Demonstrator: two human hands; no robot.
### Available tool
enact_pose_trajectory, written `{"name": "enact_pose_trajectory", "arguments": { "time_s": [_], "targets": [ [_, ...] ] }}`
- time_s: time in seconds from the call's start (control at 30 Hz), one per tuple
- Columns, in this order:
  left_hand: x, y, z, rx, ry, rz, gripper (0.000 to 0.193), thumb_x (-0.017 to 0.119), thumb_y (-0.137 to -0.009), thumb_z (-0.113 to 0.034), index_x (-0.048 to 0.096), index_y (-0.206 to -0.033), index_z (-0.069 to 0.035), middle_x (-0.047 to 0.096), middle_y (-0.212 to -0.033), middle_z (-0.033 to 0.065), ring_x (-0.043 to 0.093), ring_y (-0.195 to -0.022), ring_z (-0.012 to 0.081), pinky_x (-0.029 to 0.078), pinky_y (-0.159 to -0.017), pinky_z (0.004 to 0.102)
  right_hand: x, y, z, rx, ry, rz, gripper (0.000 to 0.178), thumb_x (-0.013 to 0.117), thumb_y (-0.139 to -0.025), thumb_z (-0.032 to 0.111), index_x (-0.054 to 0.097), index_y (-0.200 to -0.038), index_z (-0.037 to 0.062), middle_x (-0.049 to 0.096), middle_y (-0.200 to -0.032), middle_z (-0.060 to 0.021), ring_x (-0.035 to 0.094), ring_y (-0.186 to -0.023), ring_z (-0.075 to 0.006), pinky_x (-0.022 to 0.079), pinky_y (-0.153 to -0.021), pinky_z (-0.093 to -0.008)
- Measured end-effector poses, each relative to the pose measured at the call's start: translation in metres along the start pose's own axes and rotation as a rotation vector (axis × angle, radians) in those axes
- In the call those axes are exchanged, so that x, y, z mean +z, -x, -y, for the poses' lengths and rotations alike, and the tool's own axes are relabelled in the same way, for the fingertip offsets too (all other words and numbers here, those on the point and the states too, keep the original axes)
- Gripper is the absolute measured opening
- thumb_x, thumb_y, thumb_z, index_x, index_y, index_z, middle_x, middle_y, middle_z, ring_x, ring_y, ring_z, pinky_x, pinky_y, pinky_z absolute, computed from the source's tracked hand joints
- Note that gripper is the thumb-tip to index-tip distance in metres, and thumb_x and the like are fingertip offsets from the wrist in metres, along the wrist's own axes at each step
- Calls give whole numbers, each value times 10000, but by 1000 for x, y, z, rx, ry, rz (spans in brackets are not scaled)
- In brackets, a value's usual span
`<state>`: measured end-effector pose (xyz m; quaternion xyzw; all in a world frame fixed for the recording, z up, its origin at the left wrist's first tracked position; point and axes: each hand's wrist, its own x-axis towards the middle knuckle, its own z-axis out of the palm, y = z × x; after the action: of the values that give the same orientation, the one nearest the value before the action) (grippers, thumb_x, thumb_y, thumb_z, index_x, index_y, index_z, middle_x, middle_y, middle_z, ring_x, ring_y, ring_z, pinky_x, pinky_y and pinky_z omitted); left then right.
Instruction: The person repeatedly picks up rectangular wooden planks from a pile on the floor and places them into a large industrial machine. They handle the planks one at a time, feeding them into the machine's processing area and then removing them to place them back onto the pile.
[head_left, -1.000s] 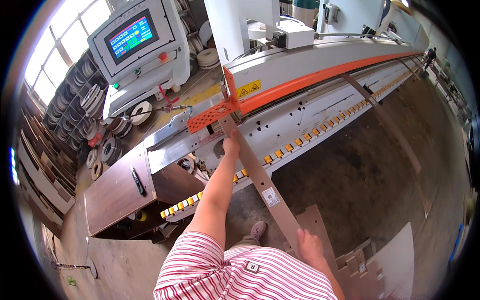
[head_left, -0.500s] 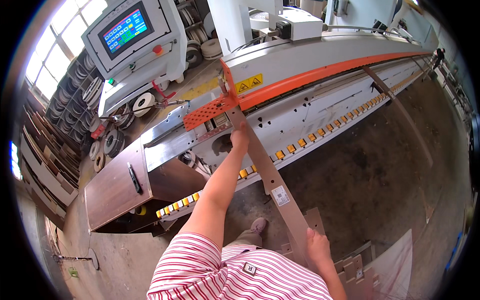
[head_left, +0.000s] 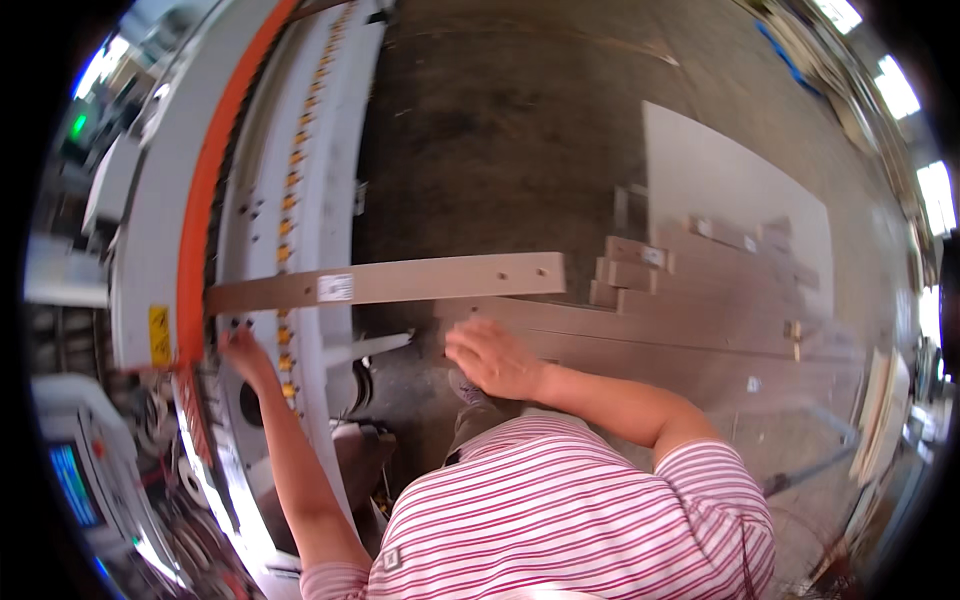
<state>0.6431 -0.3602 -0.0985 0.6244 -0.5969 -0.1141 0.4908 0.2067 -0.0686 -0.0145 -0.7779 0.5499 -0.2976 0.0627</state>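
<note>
- Fingers of the right hand (head_left: 497, 362) are loosely spread and bent, nothing visible in them, near the stacked boards (head_left: 650, 335).
- Left hand (head_left: 245, 358) is blurred near the orange rail (head_left: 193, 270); I cannot tell whether it pinches anything.
- Brown strip (head_left: 440, 279) crosses the yellow blocks (head_left: 288, 202), one end at the rail.
- Feeding seems in hand; next probably calls for keeping the strip square.
</note>
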Motion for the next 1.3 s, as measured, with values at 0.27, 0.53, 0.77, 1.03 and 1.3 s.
{"name": "enact_pose_trajectory", "arguments": {
  "time_s": [0.27,0.53,0.77,1.03,1.3],
  "targets": [
    [-55,217,-143,-262,123,552,302,560,-945,-91,442,-1208,-2,560,-968,89,536,-845,145,450,-788,280,4,147,-167,799,311,342,237,568,-853,167,651,-1030,33,571,-1178,-172,507,-1172,-305,427,-984,-457],
    [-57,314,-111,-579,173,907,275,584,-931,-170,502,-1147,-21,622,-850,81,617,-695,139,482,-618,262,12,175,-198,858,-109,598,553,602,-850,494,603,-1251,113,515,-1351,-137,415,-1308,-322,351,-1060,-497],
    [-29,308,-144,-734,249,1035,227,545,-969,-210,549,-1101,-26,631,-880,60,609,-741,121,490,-659,247,22,122,-179,912,-145,862,714,631,-811,579,475,-1397,202,419,-1455,-151,356,-1370,-324,287,-1074,-582],
    [-16,314,-163,-784,323,986,239,537,-977,-235,557,-1075,-17,627,-861,50,597,-747,112,487,-677,249,83,114,-192,625,-267,617,672,655,-829,477,458,-1401,185,440,-1432,-166,406,-1336,-324,361,-1060,-510],
    [-53,332,-183,-887,415,939,267,552,-980,-262,563,-1044,-3,613,-809,45,563,-701,107,464,-663,242,91,44,-148,751,-331,602,467,609,-884,441,655,-1090,25,669,-1065,-210,619,-1041,-379,488,-881,-433]
  ]
}}
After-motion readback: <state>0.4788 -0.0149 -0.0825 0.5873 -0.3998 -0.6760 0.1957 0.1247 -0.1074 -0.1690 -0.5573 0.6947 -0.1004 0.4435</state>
